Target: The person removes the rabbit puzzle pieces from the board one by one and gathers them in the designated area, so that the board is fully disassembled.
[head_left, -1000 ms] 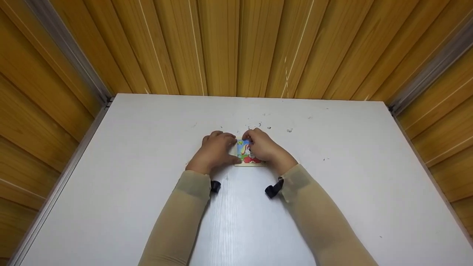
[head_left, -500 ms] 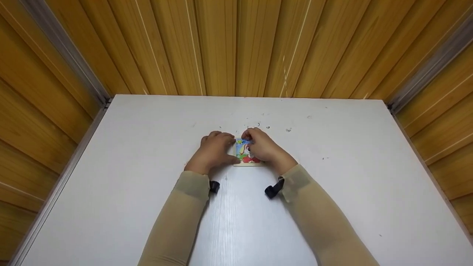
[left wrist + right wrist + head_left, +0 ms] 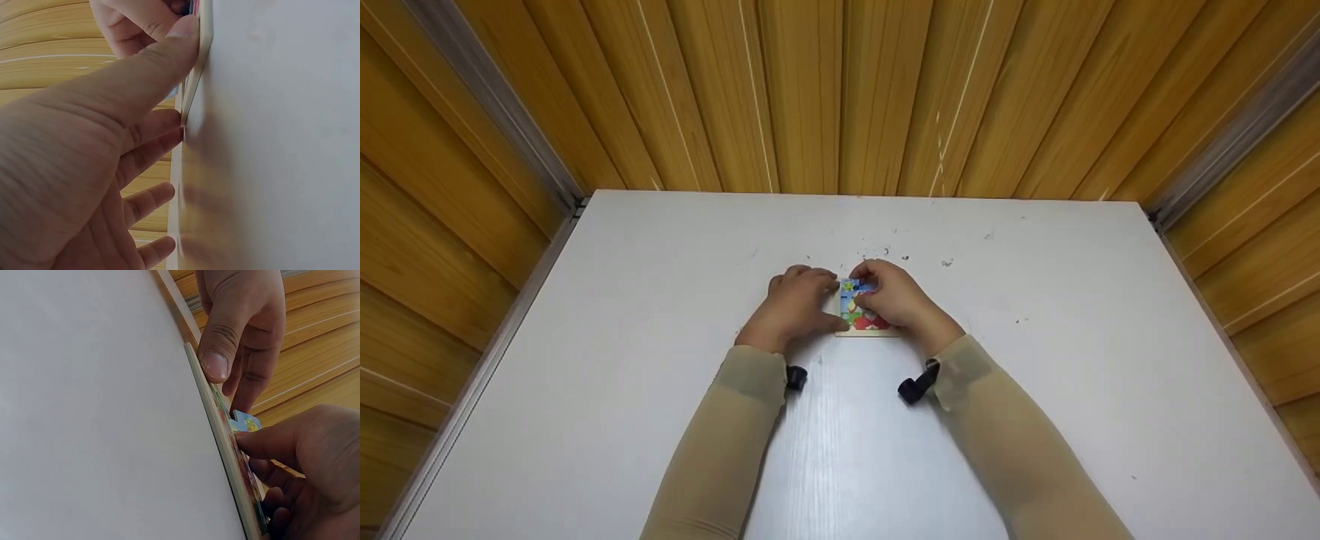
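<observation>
The puzzle (image 3: 868,335) is lying flat near the middle of the table, between the two hands. Its pale rim is showing along the near edge and the left side, and its picture is showing blue at the far end, with green and red nearer the person. A piece (image 3: 246,421), blue with a yellow patch, is standing tilted out of the picture, just beside the right thumb.

The right hand (image 3: 898,296) is covering the puzzle's right part. It is pinching the piece, with the thumb on the near side; the finger behind is partly hidden. The other fingers are curling in toward the right side of the board.

The left hand (image 3: 795,304) is resting at the puzzle's left side with its fingers spread. The thumb is pressing on the near left corner, the foremost fingertips are touching the far left part of the edge, and the last two fingers are pointing forward, apart from the board.

Tan sleeves (image 3: 720,450) are covering both forearms, and a black clip (image 3: 916,384) is sitting at each wrist. The white table (image 3: 585,375) is spreading out around them, with small dark marks (image 3: 947,262) dotting it beyond the puzzle. Yellow-brown panelled walls (image 3: 810,97) are enclosing the far side and both flanks, with grey strips (image 3: 499,97) running up the corners.
</observation>
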`<state>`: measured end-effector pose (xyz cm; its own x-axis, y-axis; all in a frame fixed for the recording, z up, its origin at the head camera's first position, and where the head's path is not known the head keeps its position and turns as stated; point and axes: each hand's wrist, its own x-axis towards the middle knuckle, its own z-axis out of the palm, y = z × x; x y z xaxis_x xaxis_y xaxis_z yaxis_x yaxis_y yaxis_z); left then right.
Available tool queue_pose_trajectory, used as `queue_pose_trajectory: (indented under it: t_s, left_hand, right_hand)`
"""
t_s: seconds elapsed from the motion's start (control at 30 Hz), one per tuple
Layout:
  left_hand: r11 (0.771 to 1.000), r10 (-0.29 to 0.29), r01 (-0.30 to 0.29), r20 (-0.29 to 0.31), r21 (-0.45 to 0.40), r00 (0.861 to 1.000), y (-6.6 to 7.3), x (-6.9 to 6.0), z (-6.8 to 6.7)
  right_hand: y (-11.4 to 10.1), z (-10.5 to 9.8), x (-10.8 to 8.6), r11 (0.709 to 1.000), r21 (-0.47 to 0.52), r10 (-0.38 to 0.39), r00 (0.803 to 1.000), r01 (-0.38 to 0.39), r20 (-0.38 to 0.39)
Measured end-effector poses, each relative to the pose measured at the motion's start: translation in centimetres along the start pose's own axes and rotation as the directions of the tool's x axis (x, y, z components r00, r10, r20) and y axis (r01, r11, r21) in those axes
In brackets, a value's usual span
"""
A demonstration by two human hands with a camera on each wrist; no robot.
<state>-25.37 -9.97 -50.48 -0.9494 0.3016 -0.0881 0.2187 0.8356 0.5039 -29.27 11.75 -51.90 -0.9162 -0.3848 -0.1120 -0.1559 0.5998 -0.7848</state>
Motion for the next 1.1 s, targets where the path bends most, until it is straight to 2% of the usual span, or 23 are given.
queue_pose_trajectory:
  t_s: [0.13,0.33,0.43,0.63,0.87,0.97,1.1]
  left_hand:
    - [1.0,0.003,-0.003,0.0,0.01,1.0,0.0,0.0,0.0]
    - [1.0,0.006,-0.006,0.003,0.019,1.0,0.2,0.1,0.0]
    - [0.999,0.005,-0.005,0.009,0.032,1.0,0.3,0.1,-0.1]
    - [0.998,0.003,-0.005,0.032,0.066,0.999,0.8,0.0,-0.4]
    - [0.998,-0.037,0.035,0.033,0.056,0.999,1.2,0.0,-0.3]
    - [0.998,-0.036,0.034,0.031,0.055,0.999,1.3,0.1,-0.1]
    - [0.998,-0.037,0.036,0.025,0.048,0.999,1.4,0.1,0.0]
  right_hand:
    - [0.1,-0.1,-0.1,0.997,0.073,0.01,1.0,-0.009,-0.016]
    - [0.4,-0.4,-0.1,0.995,0.098,-0.006,0.999,0.009,-0.034]
    - [0.6,-0.6,0.0,0.99,0.143,0.0,0.999,0.005,-0.038]
    - [0.9,-1.7,0.1,0.962,0.272,0.034,0.998,-0.02,-0.048]
    - [2.0,-4.0,0.5,0.926,0.373,0.106,0.988,-0.057,-0.112]
    - [2.9,-5.3,0.5,0.932,0.354,0.134,0.981,-0.077,-0.14]
    - [4.1,-7.2,0.2,0.97,0.218,0.148,0.972,-0.107,-0.18]
